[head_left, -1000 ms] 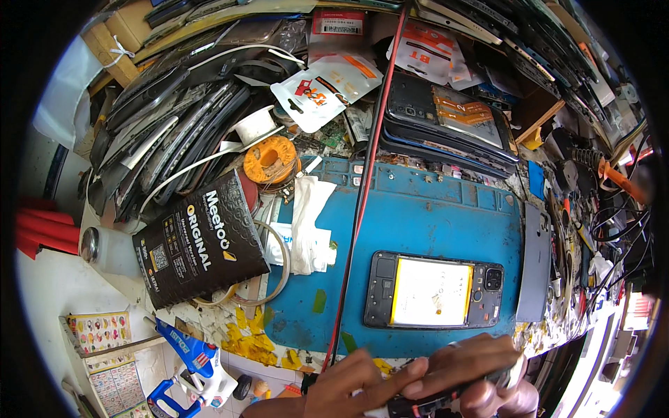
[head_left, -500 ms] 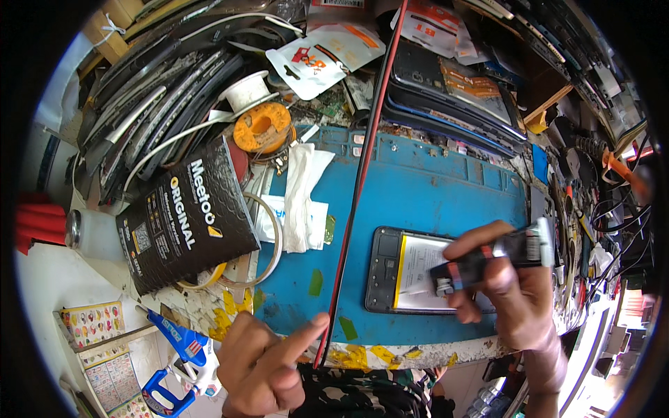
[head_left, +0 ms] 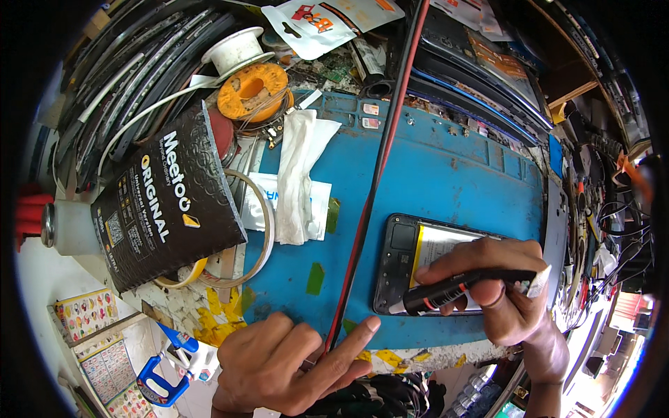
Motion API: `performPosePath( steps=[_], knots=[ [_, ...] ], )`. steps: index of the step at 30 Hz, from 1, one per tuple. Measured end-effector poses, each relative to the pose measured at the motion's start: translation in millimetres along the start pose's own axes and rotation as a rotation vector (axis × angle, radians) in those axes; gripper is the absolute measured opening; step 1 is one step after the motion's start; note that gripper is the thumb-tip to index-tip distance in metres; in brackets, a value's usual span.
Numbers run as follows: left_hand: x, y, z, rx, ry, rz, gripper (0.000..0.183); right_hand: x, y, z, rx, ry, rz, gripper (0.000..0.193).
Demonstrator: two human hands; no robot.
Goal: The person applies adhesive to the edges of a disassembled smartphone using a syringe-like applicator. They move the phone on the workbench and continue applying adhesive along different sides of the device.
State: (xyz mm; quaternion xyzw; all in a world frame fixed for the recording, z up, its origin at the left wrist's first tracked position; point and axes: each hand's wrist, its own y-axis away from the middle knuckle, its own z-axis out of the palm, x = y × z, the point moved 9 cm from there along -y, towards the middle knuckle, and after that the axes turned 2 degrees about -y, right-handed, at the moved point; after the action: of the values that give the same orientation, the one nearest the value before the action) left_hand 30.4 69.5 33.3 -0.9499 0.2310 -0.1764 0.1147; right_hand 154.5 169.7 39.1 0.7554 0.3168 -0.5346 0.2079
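Black tube (head_left: 435, 295) gripped in right hand (head_left: 512, 310); left hand (head_left: 279, 362) half-curled.

Close, wide fisheye view from the wearer's head — steeply downward, over the blue mat (head_left: 456, 184)

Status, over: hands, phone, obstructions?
Right hand grips black tube, nozzle at lower left of open phone. Left hand holds nothing visible. Red-and-black cable crosses view.

The tube (head_left: 435, 298) looks smooth plastic, the mat (head_left: 453, 174) matt rubber.
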Motion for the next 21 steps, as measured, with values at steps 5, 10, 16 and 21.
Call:
performPosePath(
  steps=[5,10,16,21],
  knots=[
    [0,-1,1,0.051,0.009,0.003,0.032,0,-2,0,0.090,0.070,-0.113,0.056],
    [1,-1,2,0.063,0.003,0.055,0.033,1,-3,3,0.104,0.081,-0.171,0.055],
    [1,-2,3,0.004,0.014,0.118,0.034,-1,-3,6,0.080,0.097,-0.216,0.053],
    [1,-5,3,-0.048,0.041,0.128,0.035,-5,-5,9,0.030,0.120,-0.195,0.044]
  ],
)
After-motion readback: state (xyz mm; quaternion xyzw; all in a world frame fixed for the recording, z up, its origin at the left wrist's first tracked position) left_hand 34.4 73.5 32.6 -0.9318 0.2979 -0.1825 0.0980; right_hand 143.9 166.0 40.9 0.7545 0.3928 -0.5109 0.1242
